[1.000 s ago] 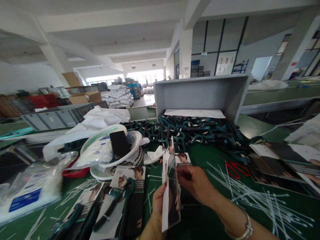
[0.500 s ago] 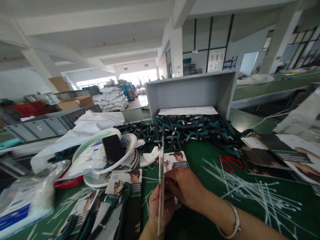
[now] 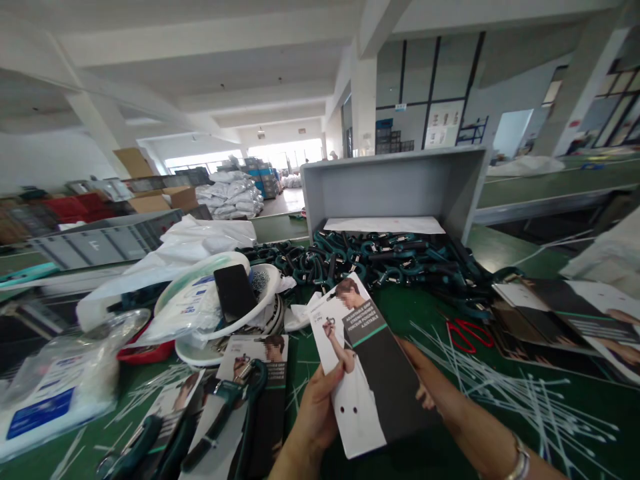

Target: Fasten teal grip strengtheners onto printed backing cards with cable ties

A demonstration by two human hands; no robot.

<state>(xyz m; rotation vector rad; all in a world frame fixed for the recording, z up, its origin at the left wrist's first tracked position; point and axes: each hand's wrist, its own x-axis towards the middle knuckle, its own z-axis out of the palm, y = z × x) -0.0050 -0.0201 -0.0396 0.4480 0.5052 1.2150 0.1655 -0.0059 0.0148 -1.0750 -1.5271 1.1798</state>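
My left hand (image 3: 320, 407) pinches the left edge of a printed packaging card (image 3: 387, 373), thumb across its front. The card faces me at a tilt, reads "adjustable grip strengthener" and has two small holes low on its white side. My right hand (image 3: 417, 363) is behind the card's right edge; its fingers are hidden, so its hold is unclear. To the left, a dark green hand grip strengthener (image 3: 225, 407) lies on another printed card (image 3: 277, 383). A second grip strengthener (image 3: 143, 443) lies at the lower left, also by a card.
Many grip strengtheners (image 3: 395, 260) are heaped before a grey bin (image 3: 395, 190) on its side. Loose white cable ties (image 3: 535, 400), red scissors (image 3: 467, 335) and stacked cards (image 3: 530, 313) are at right. A phone (image 3: 234, 293) rests on white bowls (image 3: 270, 300) at left.
The card has turned from edge-on to showing its printed face. My right hand has gone from the card's near side to behind it. The view has shifted slightly left.
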